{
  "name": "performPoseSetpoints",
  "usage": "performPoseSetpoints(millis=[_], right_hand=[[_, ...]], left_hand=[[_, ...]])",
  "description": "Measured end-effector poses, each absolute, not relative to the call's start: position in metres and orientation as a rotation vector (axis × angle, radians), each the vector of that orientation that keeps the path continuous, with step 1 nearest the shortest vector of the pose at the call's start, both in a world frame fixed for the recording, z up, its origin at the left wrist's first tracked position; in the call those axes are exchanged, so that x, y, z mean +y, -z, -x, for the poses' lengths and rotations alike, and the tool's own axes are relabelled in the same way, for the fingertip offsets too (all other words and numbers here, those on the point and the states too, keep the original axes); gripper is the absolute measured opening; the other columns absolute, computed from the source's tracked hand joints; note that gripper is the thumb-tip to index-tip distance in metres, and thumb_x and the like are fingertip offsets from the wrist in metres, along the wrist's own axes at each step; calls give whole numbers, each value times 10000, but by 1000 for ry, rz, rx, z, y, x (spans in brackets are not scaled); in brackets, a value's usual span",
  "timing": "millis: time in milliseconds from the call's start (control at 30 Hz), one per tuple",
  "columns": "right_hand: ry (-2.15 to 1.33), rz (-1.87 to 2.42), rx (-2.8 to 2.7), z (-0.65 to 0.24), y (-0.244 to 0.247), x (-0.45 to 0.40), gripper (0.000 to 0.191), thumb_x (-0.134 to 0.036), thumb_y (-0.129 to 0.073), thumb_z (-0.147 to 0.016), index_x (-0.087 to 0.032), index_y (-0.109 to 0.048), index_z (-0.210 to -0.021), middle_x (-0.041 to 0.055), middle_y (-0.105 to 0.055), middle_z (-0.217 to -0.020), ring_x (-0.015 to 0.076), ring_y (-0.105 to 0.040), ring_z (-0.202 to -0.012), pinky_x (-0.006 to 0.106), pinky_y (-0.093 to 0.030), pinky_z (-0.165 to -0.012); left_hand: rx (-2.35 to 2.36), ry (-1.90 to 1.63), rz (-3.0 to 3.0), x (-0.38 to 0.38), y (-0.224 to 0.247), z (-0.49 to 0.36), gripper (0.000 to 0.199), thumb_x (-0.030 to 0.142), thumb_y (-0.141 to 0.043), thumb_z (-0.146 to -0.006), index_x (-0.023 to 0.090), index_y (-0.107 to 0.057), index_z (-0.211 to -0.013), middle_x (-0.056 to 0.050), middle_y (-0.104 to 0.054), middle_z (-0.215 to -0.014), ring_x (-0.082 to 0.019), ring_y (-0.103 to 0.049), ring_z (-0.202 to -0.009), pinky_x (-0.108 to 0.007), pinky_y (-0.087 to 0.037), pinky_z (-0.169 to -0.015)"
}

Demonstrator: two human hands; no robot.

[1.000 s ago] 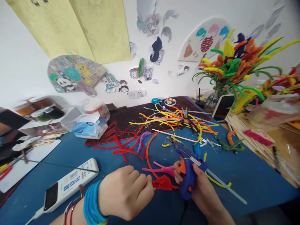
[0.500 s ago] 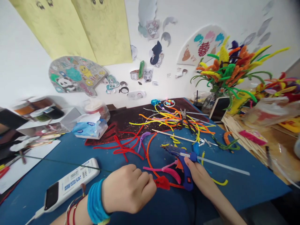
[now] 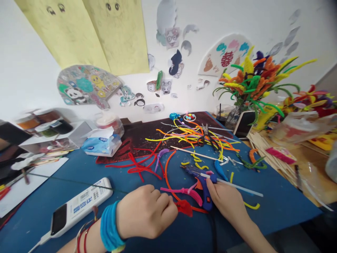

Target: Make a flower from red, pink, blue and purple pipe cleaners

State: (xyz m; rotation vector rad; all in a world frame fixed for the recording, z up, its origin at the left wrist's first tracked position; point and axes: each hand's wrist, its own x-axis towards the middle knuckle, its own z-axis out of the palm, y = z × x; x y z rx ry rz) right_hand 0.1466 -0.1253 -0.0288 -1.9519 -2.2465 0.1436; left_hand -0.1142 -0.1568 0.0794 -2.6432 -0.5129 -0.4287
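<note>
Evidently the left hand [image 3: 146, 212], at about half past six from the middle of the view, is a tight fist pinching a red fuzzy piece [image 3: 185, 207] that pokes out just beyond its fingers. A thin dark-green stem [image 3: 65, 180] runs off towards nine o'clock from that fist, seemingly gripped along its length to steady the piece. The right hand [image 3: 228, 200], between four and five o'clock, is wrapped round the handle of a blue hot-glue gun [image 3: 206, 196]. Its nozzle points towards ten o'clock, probably to keep the tip clear of the fist; whether the gun rests on the blue tabletop [image 3: 126, 181], I cannot tell.

The gun is hard, smooth plastic with an orange trigger [image 3: 199, 182] and a straight, translucent glue stick [image 3: 242, 188] jutting from its back. Beside it curls a plush pink pipe-cleaner piece [image 3: 196, 197]. Short, bent yellow snippets [image 3: 200, 166] (rather like fuzzy caterpillars) lie near the nozzle, and velvety red pipe cleaners [image 3: 137, 168] tangle at eight o'clock.
</note>
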Motion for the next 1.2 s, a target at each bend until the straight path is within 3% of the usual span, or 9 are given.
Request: performPoseSetpoints(millis=[67,200,400,533,633,733,833,1067,1200], right_hand=[[-90,1997,-2262,-151,32,-128,544,-402,-272,-953,-208,-666,-632,77,-683,-616,248,-660,-596,293,-293,-475],[-102,2024,-2158,-160,34,-136,503,-457,-341,-934,-236,-661,-614,40,-664,-546,223,-649,-537,270,-214,-436],[46,1723,-1979,-157,30,-139,508,-469,-357,-931,-202,-485,-517,-7,-517,-447,145,-521,-431,259,-239,-467],[-161,1412,-1925,-148,11,-138,438,-357,-402,-940,-189,-460,-539,-29,-468,-469,99,-447,-434,233,-312,-493],[-364,1142,-1934,-141,-13,-142,310,-243,-428,-929,-186,-534,-643,-16,-558,-585,98,-528,-544,208,-388,-550],[-428,857,-2034,-132,-36,-149,106,-210,-512,-888,-201,-617,-890,13,-624,-766,123,-582,-697,223,-457,-643],[-402,686,-2150,-123,-50,-155,251,-261,-606,-848,-197,-593,-1090,56,-626,-911,155,-594,-825,265,-492,-723],[-375,707,-2078,-104,-57,-159,105,-198,-674,-795,-204,-663,-899,36,-607,-796,147,-571,-716,273,-477,-634],[-418,729,-2042,-104,-58,-163,99,-99,-596,-824,-195,-607,-848,13,-596,-776,129,-555,-736,261,-451,-691]], left_hand=[[-511,438,2643,-156,-79,114,70,149,-520,-850,122,-566,-804,25,-533,-525,-124,-459,-388,-295,-301,-360],[-495,478,2638,-156,-78,115,55,145,-543,-830,117,-577,-797,25,-525,-519,-127,-450,-382,-301,-288,-353],[-390,581,2563,-156,-84,115,54,119,-559,-802,86,-600,-790,15,-526,-492,-125,-457,-379,-299,-270,-346],[-343,598,2493,-159,-85,116,43,104,-630,-753,65,-620,-766,7,-532,-459,-130,-457,-367,-297,-251,-336],[-317,608,2493,-160,-84,117,54,104,-648,-736,56,-629,-754,-5,-547,-456,-138,-464,-366,-300,-262,-332],[-325,602,2507,-159,-84,119,80,109,-663,-733,49,-636,-779,-13,-567,-478,-147,-490,-385,-304,-289,-337],[-338,588,2521,-160,-87,120,89,106,-667,-735,47,-637,-794,-9,-566,-486,-145,-490,-389,-305,-287,-336],[-351,605,2516,-162,-90,119,97,115,-648,-749,41,-632,-809,-3,-552,-488,-137,-462,-381,-307,-265,-333],[-339,600,2504,-162,-89,119,95,119,-656,-743,46,-631,-797,4,-541,-476,-135,-461,-383,-305,-256,-338]])
